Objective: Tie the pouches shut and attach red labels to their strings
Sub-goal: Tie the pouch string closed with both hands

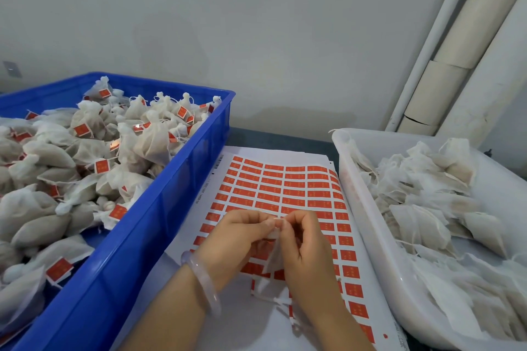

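I see both hands working over the sheet of red labels (285, 188). The left hand (236, 236) and right hand (305, 239) meet fingertip to fingertip, each pinching the top of a small white pouch (272, 258) that hangs above the sheet. Left of the sheet stands a blue crate (165, 208) of labelled pouches (142, 139). Right of it is a white tub (368, 225) of unlabelled pouches (427, 208).

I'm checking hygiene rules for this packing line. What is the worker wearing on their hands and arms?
No gloves: the left hand and right hand are bare, and no sleeves are in view. The left wrist carries one smooth, rounded bangle, pale and translucent with a faint lilac tint. No ring or watch shows on the parts that can be seen.
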`<state>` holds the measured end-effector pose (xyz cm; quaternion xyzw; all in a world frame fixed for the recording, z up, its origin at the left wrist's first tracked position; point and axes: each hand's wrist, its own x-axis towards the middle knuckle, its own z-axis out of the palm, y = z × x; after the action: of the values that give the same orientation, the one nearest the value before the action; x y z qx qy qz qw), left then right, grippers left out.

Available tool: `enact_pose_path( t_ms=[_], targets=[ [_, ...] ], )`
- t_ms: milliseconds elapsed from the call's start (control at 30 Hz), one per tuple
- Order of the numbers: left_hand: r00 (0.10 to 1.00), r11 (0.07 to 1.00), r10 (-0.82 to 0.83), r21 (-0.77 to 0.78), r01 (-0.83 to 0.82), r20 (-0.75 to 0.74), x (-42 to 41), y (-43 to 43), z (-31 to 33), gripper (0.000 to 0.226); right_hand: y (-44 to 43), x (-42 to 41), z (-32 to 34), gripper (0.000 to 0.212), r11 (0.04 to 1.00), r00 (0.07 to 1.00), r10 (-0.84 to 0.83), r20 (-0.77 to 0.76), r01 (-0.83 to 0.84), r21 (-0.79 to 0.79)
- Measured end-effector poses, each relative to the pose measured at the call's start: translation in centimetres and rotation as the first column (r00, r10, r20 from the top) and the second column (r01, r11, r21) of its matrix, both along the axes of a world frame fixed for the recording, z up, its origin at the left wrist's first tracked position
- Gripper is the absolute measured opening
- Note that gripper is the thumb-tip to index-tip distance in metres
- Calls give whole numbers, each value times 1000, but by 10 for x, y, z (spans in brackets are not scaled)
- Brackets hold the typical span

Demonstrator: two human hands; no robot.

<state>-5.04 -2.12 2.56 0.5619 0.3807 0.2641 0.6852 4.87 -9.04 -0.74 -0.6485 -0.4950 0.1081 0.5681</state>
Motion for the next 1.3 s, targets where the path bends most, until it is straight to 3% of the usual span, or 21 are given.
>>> enact_pose_path(
  t_ms=[167, 300, 500, 733, 900, 1133, 1300],
  targets=[
    [993, 995, 32, -100, -20, 116, -2, 1, 2, 20, -2, -2, 3, 13, 998, 999, -19, 47, 16, 65],
    [990, 996, 54, -82, -43, 133, -3, 4, 3, 23, -4, -1, 8, 12, 993, 993, -31, 112, 19, 114],
    [991, 999, 34, -26, -30, 128, -3, 4, 0, 15, -4, -1, 8, 13, 998, 999, -9, -36, 11, 55],
    [993, 999, 32, -6, -32, 114, -1, 3, -1, 16, -5, -1, 10, 16, 997, 997, -33, -69, 38, 65],
    [994, 986, 106, 129, -108, 18, 2, 2, -1, 13, -5, -2, 7, 19, 997, 993, -49, -109, 54, 47],
    [997, 936, 17, 351, 9, -70, 3, -2, 0, 13, -3, -1, 7, 11, 999, 988, -28, -149, 34, 38],
    [997, 855, 60, 518, -30, -42, 2, -6, -1, 10, -3, -1, 7, 11, 998, 989, -8, -146, 17, 55]
  ],
)
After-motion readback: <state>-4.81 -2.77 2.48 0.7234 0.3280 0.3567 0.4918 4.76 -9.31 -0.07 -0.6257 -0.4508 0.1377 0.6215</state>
